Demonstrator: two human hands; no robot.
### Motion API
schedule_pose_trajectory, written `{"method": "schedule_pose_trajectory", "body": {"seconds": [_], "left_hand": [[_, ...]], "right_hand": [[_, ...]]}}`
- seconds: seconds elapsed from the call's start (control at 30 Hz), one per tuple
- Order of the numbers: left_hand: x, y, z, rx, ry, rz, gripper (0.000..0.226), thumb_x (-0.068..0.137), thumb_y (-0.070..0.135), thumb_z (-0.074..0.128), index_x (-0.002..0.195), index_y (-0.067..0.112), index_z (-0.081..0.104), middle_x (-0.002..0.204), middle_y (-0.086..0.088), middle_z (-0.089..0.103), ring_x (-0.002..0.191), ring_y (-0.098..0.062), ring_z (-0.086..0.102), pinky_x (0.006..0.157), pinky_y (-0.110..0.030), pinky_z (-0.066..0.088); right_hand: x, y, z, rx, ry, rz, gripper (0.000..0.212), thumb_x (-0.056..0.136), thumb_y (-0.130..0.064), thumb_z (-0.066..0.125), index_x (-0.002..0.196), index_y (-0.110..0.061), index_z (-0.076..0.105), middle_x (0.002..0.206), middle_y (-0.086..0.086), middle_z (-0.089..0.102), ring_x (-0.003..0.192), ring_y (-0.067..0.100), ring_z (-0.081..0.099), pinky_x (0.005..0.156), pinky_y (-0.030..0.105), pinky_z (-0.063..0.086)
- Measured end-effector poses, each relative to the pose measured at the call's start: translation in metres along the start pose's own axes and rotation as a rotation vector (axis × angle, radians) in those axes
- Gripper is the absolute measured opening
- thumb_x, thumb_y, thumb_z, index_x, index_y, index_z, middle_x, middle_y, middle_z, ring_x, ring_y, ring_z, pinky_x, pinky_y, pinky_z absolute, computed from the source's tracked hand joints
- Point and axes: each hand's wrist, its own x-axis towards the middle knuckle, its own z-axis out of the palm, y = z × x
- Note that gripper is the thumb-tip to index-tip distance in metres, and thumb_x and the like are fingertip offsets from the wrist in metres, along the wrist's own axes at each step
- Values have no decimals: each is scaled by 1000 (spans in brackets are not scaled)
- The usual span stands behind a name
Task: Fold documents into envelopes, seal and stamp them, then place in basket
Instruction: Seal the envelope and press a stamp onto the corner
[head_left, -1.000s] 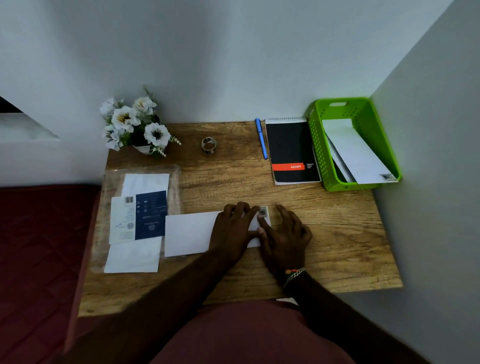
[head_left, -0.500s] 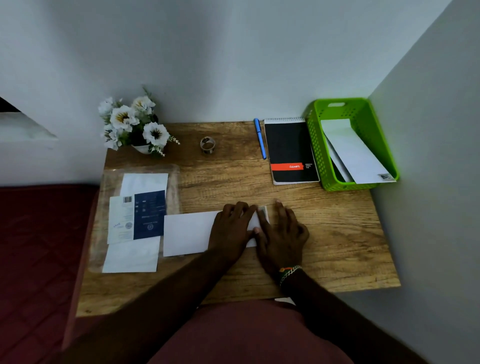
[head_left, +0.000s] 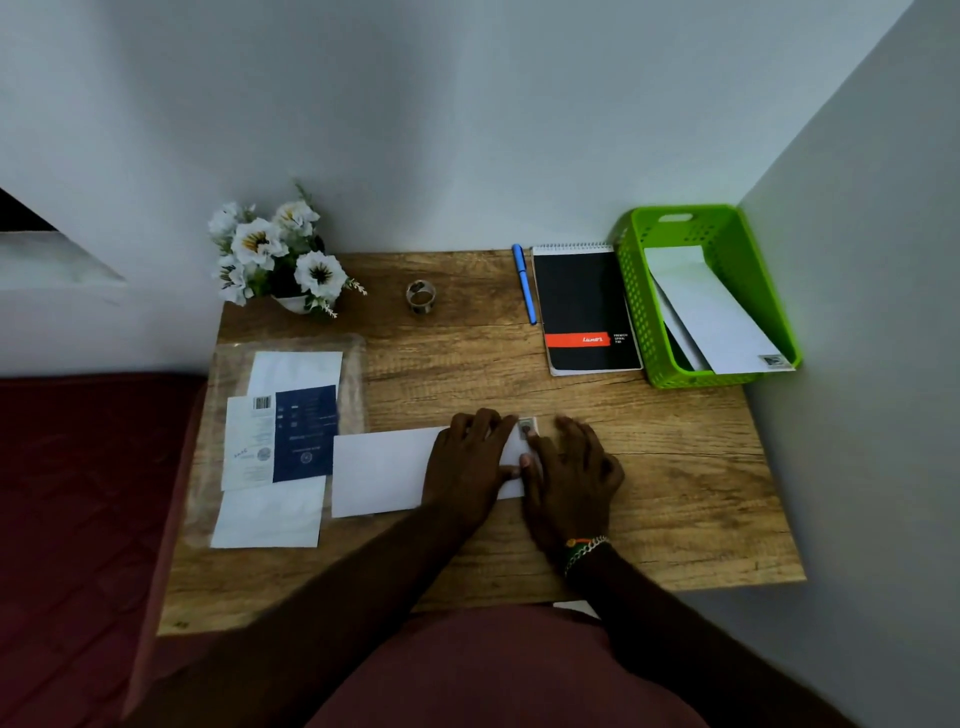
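The stamping step looks to be in hand: the left hand (head_left: 470, 462) lies flat and spread on the white envelope (head_left: 384, 470), pinning it to the wooden table (head_left: 675, 467) without gripping anything; the right hand (head_left: 569, 475) lies just beside it, fingers loosely extended and grasping nothing, its forefinger reaching up to press the small stamp (head_left: 526, 427) at the envelope's far right corner; the envelope runs out to the left from under the left palm, its right end covered by both hands; I judge the next move to be lifting the envelope once the stamp holds, which calls for a pinch on its near or right edge and a carry away and to the right into the green basket (head_left: 631, 312); two envelopes already lean inside that basket, so the new one would need to slide in alongside them; the way there from the right hand is bare tabletop, with the black notebook (head_left: 584, 306) and blue pen (head_left: 524, 286) further off ahead of the hands; the wall closes in just beyond the basket on the right, leaving little room for overshoot; left of the left hand the envelope's end sits touching or very near a plastic sleeve of papers (head_left: 280, 441); the table's near edge runs beneath the forearms.
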Motion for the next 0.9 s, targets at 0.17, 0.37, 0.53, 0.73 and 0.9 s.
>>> {"method": "schedule_pose_trajectory", "body": {"seconds": [0.17,0.37,0.53,0.73,0.9], "left_hand": [[-3,-1,-5,-6,-17,14,73,95,54,55,156,29,22,154,2,32,137,-23,29,110,-38,31],[-39,-41,-23,-165,347,-273,73,89,60,58,151,30,33,153,-4,38,138,-28,35,107,-51,38],[-80,-86,-18,-173,252,-688,80,85,56,66,151,30,31,155,-13,26,138,-40,28,108,-61,34],[-81,-85,-18,-575,520,-700,57,92,19,68,144,22,46,149,-13,41,135,-34,41,109,-53,39],[-74,-83,-37,-892,703,-728,35,94,12,65,128,20,58,128,-7,62,117,-26,59,99,-44,49]], "right_hand": [[-1,2,-9,196,75,78,33,95,-43,41,117,-28,59,140,1,51,129,22,46,102,48,29],[4,7,-33,519,33,153,25,90,-25,58,114,-16,61,111,4,61,101,25,57,83,35,44],[6,-3,-40,568,-150,220,24,90,-16,67,113,-14,64,107,1,61,95,19,58,81,25,40],[20,-20,-42,559,-243,373,18,85,-24,71,99,-19,61,94,-3,61,87,17,56,76,27,41],[31,-12,-40,710,-289,455,19,81,-20,78,95,-24,65,88,-5,65,93,20,63,92,33,50]]}}
